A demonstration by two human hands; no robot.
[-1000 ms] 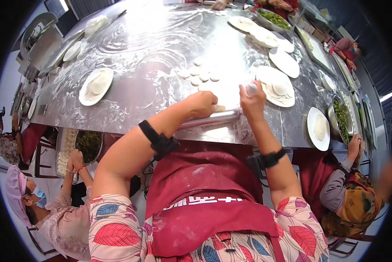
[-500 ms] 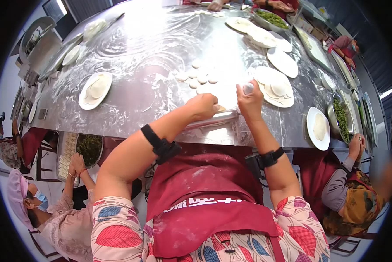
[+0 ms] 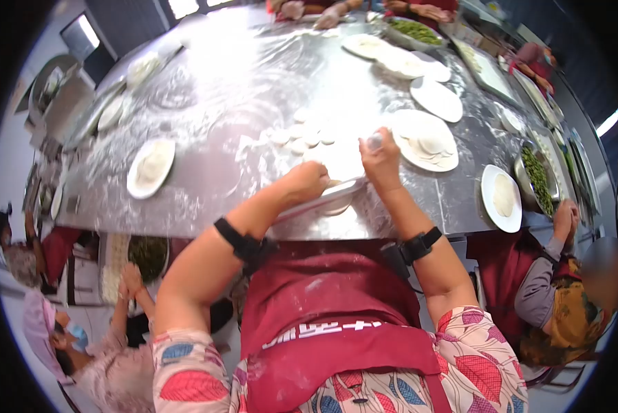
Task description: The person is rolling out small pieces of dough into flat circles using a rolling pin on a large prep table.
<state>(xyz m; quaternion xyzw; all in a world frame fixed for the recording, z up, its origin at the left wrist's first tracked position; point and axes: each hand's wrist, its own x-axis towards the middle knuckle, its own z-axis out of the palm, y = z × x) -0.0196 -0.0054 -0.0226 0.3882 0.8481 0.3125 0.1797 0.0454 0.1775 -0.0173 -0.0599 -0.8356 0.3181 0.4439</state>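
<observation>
My left hand (image 3: 309, 180) is closed at the near part of the metal table, its fingertips pinching the edge of a dough piece (image 3: 334, 184). Just to its right, my right hand (image 3: 380, 162) forms a fist around a pale object with a rounded end (image 3: 374, 142); most of that object is hidden. A light, shiny rod (image 3: 319, 201) slants below both hands, its right end near the heel of my right hand. Under the rod, a round pale patch (image 3: 336, 206) shows near the table edge. Several small dough discs (image 3: 312, 139) lie beyond my hands.
The floury table (image 3: 206, 165) carries a plate of wrappers (image 3: 400, 143) at right, another plate (image 3: 132, 180) at left, and a plate (image 3: 488, 199) near the right edge. Bowls of green filling (image 3: 524, 180) stand farther right. Co-workers' hands (image 3: 131, 279) are at left, right and the far side.
The view has shifted, so the table's near edge sits lower. Both my hands appear slightly farther left and lower, with the rod still beneath them. More of the far-side people shows.
</observation>
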